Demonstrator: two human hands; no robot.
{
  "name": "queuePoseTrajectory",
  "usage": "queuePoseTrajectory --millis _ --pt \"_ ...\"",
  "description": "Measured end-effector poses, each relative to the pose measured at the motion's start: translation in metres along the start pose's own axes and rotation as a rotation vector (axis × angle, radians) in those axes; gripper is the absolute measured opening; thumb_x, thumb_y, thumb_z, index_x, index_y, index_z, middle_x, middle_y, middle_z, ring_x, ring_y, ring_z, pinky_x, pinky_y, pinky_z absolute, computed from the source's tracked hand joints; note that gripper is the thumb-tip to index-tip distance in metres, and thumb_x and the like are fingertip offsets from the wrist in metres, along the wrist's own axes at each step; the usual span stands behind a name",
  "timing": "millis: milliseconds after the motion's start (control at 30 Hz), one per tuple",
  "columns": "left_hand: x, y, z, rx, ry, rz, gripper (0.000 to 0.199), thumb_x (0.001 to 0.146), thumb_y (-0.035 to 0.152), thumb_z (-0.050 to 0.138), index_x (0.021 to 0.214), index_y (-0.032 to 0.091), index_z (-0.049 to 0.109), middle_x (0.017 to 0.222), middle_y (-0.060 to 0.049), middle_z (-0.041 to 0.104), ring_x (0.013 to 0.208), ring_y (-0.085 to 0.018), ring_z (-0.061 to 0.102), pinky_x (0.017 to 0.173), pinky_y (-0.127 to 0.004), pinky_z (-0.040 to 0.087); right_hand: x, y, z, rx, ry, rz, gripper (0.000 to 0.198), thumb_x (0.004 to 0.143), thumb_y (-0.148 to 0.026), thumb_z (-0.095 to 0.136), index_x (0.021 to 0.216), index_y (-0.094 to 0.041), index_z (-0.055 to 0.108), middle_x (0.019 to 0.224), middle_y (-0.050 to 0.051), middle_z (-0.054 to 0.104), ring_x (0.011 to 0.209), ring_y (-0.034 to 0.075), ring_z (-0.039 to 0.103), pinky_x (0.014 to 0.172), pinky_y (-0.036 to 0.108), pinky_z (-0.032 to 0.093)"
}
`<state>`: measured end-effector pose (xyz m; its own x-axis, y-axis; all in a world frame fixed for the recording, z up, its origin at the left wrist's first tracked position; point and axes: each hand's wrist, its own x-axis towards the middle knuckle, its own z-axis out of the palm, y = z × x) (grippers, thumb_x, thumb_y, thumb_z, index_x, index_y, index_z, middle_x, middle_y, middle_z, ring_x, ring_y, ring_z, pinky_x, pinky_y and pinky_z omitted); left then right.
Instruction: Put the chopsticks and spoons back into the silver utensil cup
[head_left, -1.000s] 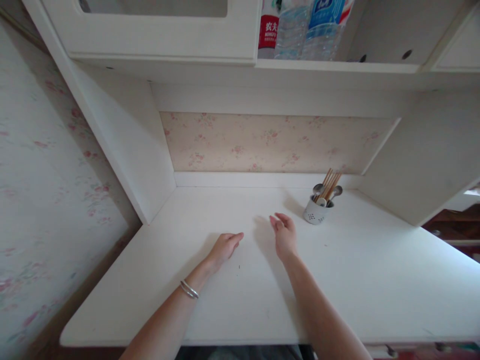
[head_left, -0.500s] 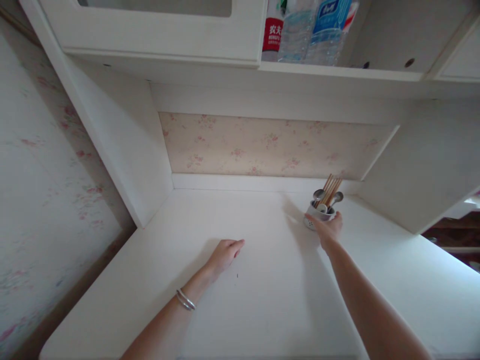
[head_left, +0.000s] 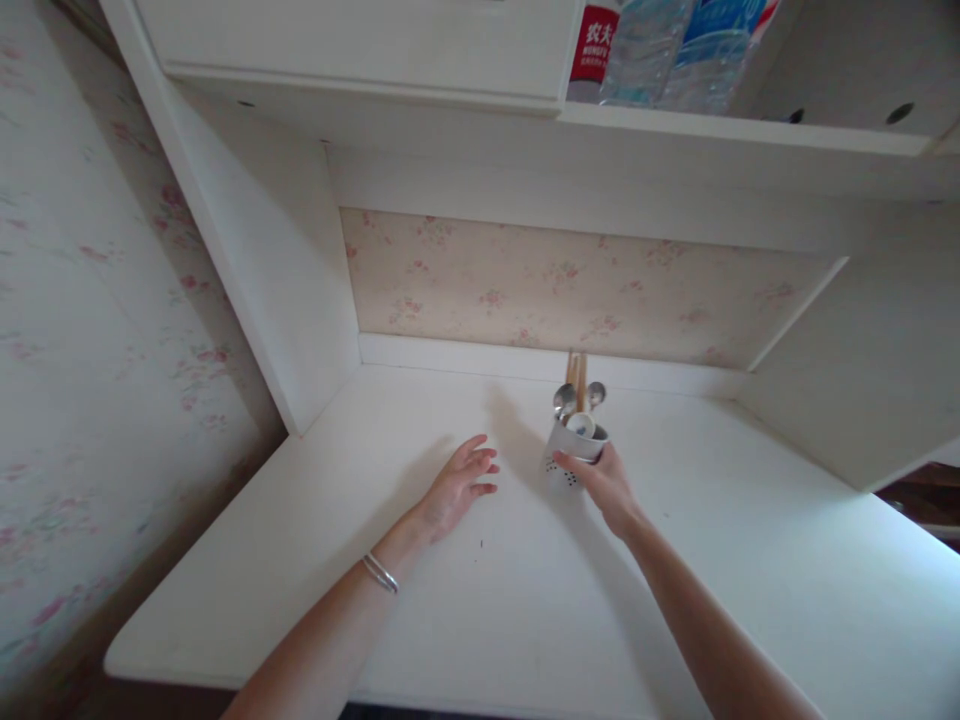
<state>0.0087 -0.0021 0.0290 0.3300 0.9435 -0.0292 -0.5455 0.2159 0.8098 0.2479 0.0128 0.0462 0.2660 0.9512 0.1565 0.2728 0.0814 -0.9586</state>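
My right hand (head_left: 604, 487) is wrapped round a white utensil holder (head_left: 559, 450) with small dark holes in its side. Out of its top stick several wooden chopsticks (head_left: 576, 378), a metal spoon (head_left: 564, 400) on the left and another spoon (head_left: 596, 393) on the right. A round white piece (head_left: 581, 425) also shows at the rim; its kind is unclear. To the left of the holder, my left hand (head_left: 457, 487) is open, fingers spread towards it and touching nothing. Bracelets (head_left: 380, 573) circle the left wrist.
Under everything lies a white desktop (head_left: 480, 620) with a small dark mark. A white side panel (head_left: 255, 260) rises at the left, another (head_left: 885, 330) at the right. Overhead, a shelf (head_left: 712, 130) holds several plastic bottles (head_left: 645, 50). Floral wallpaper (head_left: 525, 280) covers the back.
My right hand has brought the utensil holder leftward, closer to my left hand. The left hand's fingers have gone from closed to spread. The camera view has shifted somewhat.
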Motion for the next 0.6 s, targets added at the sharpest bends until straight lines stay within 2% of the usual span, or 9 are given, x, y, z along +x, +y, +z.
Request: queuePoseTrajectory --millis 100,233,333,433,500,600 --pt "0.0 0.003 -0.002 -0.119 -0.019 -0.033 0.052 0.076 0.04 0.071 0.122 0.026 0.054 0.126 -0.009 0.056 0.108 -0.021 0.057 0.086 -0.033 0.047 -0.043 -0.031 0.029 0.151 -0.407 0.057 0.057 0.064 -0.034 0.079 0.114 -0.015 0.058 0.099 0.008 0.068 0.087 0.022 0.061 0.075 0.032 0.048" --pt "-0.004 0.014 0.001 -0.255 -0.028 -0.131 0.05 0.08 0.06 0.057 0.112 0.022 0.058 0.119 -0.01 0.062 0.107 -0.025 0.06 0.088 -0.038 0.049 -0.075 -0.055 0.057 0.338 -0.727 0.295 0.048 0.066 -0.028 0.078 0.109 -0.016 0.06 0.098 0.006 0.068 0.09 0.021 0.062 0.076 0.031 0.048" --pt "-0.008 0.023 0.005 -0.362 0.014 -0.169 0.047 0.08 0.063 0.054 0.11 0.026 0.057 0.12 -0.007 0.063 0.104 -0.026 0.063 0.087 -0.043 0.05 -0.08 -0.06 0.071 0.538 -0.813 0.556 0.045 0.075 -0.037 0.071 0.111 -0.015 0.058 0.095 0.007 0.069 0.085 0.02 0.064 0.073 0.03 0.051" --pt "-0.01 0.027 0.005 -0.409 0.052 -0.179 0.041 0.081 0.058 0.056 0.102 0.023 0.06 0.11 -0.007 0.067 0.092 -0.024 0.067 0.08 -0.041 0.053 -0.082 -0.063 0.076 0.735 -0.852 0.754 0.053 0.082 -0.057 0.057 0.115 -0.015 0.055 0.091 0.009 0.069 0.072 0.019 0.067 0.064 0.031 0.053" --pt "-0.01 0.027 0.002 -0.423 0.117 -0.159 0.04 0.081 0.056 0.058 0.1 0.02 0.061 0.102 -0.006 0.068 0.082 -0.022 0.067 0.075 -0.039 0.054 -0.084 -0.065 0.075 0.837 -0.935 0.814 0.062 0.084 -0.065 0.047 0.119 -0.015 0.052 0.09 0.01 0.069 0.067 0.021 0.069 0.058 0.032 0.054" --pt "-0.007 0.026 -0.005 -0.477 0.227 -0.12 0.034 0.08 0.049 0.062 0.095 0.019 0.06 0.09 -0.005 0.068 0.071 -0.019 0.066 0.07 -0.036 0.055 -0.092 -0.065 0.069 0.94 -1.037 0.853 0.07 0.084 -0.07 0.041 0.118 -0.011 0.052 0.088 0.013 0.07 0.067 0.023 0.07 0.057 0.031 0.055"
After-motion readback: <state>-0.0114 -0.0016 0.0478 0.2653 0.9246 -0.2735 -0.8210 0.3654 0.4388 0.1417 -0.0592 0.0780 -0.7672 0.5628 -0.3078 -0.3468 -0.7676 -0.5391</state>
